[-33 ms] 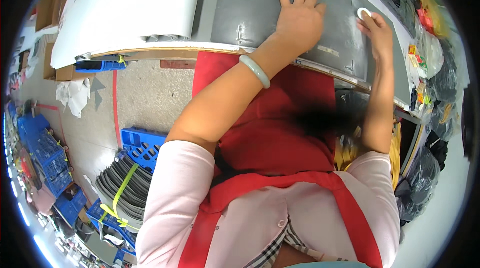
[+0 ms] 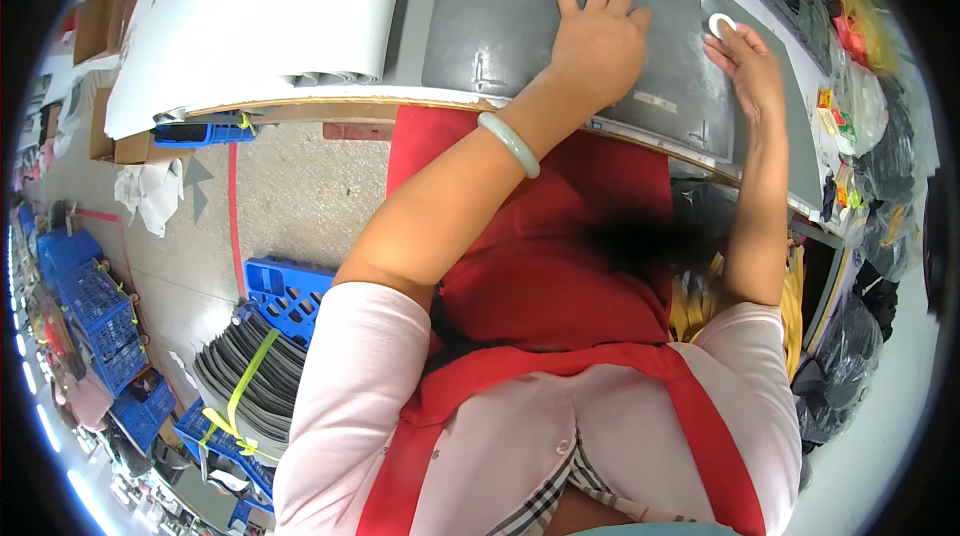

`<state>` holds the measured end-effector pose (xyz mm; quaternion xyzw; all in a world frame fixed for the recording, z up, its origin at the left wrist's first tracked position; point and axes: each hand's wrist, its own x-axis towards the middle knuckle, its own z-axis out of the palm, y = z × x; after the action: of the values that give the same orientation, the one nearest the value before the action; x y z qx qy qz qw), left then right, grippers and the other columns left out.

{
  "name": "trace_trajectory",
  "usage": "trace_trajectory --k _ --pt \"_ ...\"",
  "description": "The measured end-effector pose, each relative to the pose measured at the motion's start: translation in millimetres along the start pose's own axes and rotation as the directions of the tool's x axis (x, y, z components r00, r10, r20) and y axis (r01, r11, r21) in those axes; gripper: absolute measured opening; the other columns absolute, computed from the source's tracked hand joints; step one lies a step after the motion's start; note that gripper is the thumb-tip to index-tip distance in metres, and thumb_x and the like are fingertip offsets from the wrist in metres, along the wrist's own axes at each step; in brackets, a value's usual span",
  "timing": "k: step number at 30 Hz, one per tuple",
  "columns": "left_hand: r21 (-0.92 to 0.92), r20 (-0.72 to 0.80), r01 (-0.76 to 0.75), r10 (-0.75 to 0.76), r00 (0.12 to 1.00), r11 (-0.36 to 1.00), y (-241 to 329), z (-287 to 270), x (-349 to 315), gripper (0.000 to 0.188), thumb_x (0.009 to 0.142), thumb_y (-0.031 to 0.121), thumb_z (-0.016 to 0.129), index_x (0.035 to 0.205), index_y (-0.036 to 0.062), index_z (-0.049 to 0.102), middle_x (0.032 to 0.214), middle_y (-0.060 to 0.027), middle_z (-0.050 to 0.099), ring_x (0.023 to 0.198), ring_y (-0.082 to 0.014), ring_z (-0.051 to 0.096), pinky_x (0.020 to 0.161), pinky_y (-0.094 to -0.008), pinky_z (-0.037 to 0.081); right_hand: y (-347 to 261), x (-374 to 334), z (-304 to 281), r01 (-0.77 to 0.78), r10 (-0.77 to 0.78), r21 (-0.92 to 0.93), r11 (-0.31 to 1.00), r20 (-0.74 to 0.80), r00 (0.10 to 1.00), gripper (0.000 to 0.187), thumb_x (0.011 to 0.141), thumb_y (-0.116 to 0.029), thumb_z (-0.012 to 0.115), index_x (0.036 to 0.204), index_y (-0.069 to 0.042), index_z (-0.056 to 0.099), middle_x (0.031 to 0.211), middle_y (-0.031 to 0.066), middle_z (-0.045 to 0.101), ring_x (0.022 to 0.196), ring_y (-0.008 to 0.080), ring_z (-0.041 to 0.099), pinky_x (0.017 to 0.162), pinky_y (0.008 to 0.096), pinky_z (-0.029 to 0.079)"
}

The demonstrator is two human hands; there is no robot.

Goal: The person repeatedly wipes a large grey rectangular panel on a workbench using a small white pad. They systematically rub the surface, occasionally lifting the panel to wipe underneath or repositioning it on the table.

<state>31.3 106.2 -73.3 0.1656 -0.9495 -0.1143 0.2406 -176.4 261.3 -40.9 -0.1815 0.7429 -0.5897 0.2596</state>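
My left hand (image 2: pixel 598 48) lies flat with spread fingers on a dark grey panel (image 2: pixel 510 21), pressing on its upper middle. A pale green bangle (image 2: pixel 512 144) circles that wrist. At the panel's right end, my right hand (image 2: pixel 752 66) pinches a small round white disc (image 2: pixel 721 26) between thumb and fingers. The disc is close to the panel's right edge; whether it touches the surface I cannot tell. Pale smudges and short white marks show on the panel. Beneath it lies a larger grey sheet (image 2: pixel 790 151), its border showing at the left and right.
White sheets (image 2: pixel 260 11) with curled edges cover the table's left part. Plastic-wrapped bundles (image 2: pixel 885 151) line the right side. Below the table at left, a blue crate (image 2: pixel 285 294) is beside a strapped stack of dark sheets (image 2: pixel 245 376). Cardboard boxes (image 2: pixel 108 14) stand at far left.
My right hand has shifted slightly to the left with the white disc. My left hand stays at the same spot on the panel.
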Motion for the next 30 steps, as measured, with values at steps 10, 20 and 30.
trace_trajectory --k 10,20,30 --pt "-0.009 -0.047 -0.022 0.021 0.999 1.000 3 3 -2 0.031 0.098 0.025 0.055 0.124 0.0132 0.065 0.135 -0.0073 0.059 0.135 -0.0311 0.046 0.111 -0.0705 0.022 13 2 -17 0.219 -0.300 -0.386 0.896 -0.163 0.940 0.027 0.088 -0.028 0.076 0.103 -0.007 0.071 0.098 -0.0010 0.067 0.084 0.0132 0.059 0.076 0.0272 0.046" --pt "-0.168 -0.078 -0.053 0.041 0.996 0.984 -1 -1 2 0.029 0.096 0.022 0.056 0.121 0.0127 0.067 0.132 -0.0086 0.060 0.132 -0.0309 0.048 0.113 -0.0637 0.026 -10 -8 -29 0.033 -0.036 -0.034 0.999 -0.091 0.995 0.036 0.091 -0.032 0.074 0.118 -0.009 0.066 0.108 -0.0011 0.066 0.100 0.0088 0.058 0.083 0.0234 0.046" --pt "-0.485 -0.178 -0.219 0.150 0.973 0.847 21 -56 -13 0.025 0.089 0.007 0.065 0.113 0.0065 0.070 0.121 -0.0107 0.064 0.114 -0.0311 0.059 0.099 -0.0424 0.047 8 -1 -22 -0.006 -0.033 0.291 0.957 0.128 0.991 0.065 0.086 -0.031 0.079 0.138 -0.005 0.049 0.111 0.0047 0.066 0.096 0.0127 0.066 0.083 0.0252 0.054"
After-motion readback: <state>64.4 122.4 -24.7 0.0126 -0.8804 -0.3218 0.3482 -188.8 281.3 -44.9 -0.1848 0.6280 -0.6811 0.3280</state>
